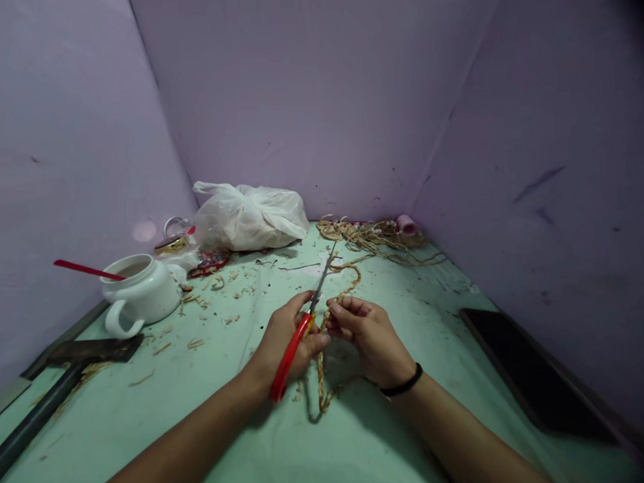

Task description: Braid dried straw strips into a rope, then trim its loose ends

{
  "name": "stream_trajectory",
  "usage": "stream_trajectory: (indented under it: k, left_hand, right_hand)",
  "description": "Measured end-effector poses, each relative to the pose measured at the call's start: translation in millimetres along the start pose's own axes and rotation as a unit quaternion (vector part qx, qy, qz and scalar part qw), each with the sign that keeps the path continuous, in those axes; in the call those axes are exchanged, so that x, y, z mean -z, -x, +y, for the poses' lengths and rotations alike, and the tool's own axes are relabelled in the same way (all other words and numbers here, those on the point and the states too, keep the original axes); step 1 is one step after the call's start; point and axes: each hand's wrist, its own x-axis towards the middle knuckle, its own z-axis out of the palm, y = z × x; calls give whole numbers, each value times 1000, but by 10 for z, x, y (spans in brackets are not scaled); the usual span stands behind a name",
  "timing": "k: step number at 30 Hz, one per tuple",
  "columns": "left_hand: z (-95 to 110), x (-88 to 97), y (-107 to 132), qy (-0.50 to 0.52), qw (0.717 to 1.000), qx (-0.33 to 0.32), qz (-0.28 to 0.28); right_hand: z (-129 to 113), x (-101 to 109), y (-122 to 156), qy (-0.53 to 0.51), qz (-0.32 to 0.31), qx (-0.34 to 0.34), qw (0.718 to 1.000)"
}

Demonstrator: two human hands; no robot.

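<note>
My left hand is closed around red-handled scissors, whose metal blades point up and away toward the back wall. My right hand, with a black band at the wrist, pinches a braided tan rope right beside the scissors. The rope loops away from my fingers toward the back of the table and also hangs down toward me between my hands. Both hands touch each other over the pale green table.
A tangle of tan rope and a pink spool lie at the back. A tied white plastic bag sits at back left. A white cup with a red stick stands left, near a dark tool. A dark slab lies right.
</note>
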Motion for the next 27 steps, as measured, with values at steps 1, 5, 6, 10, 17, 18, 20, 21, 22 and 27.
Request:
stream_trajectory:
  k: [1, 5, 6, 10, 17, 18, 20, 21, 22, 27]
  left_hand:
    - [0, -7, 0, 14, 1000, 9, -5]
    - [-28, -17, -4, 51, 997, 52, -23]
    - [-37, -9, -9, 50, 997, 53, -22]
    - [-47, 71, -42, 55, 998, 13, -35]
    - [-89, 196, -133, 168, 984, 55, 23]
    - [-107, 200, -144, 189, 980, 64, 16]
    - [-134, 201, -160, 228, 970, 85, -2]
    - [-141, 199, -164, 247, 964, 96, -9]
    - [-142, 195, -166, 267, 957, 107, -13]
    - [-126, 150, -174, 336, 924, 181, -23]
  right_hand:
    - [2, -4, 3, -17, -12, -17, 1000]
    - [3, -16, 11, -53, -55, -59, 995]
    - [-1, -15, 12, -53, -64, -60, 995]
    - [-30, -4, 11, -39, -99, -38, 994]
    - [6, -35, 65, 47, -172, -64, 982]
    - [11, -45, 77, 50, -181, -72, 980]
    - [13, -58, 97, 56, -198, -83, 975]
    - [13, -62, 103, 61, -206, -86, 973]
    - [15, -63, 108, 66, -214, -86, 971]
    - [68, -51, 122, 104, -264, -104, 953]
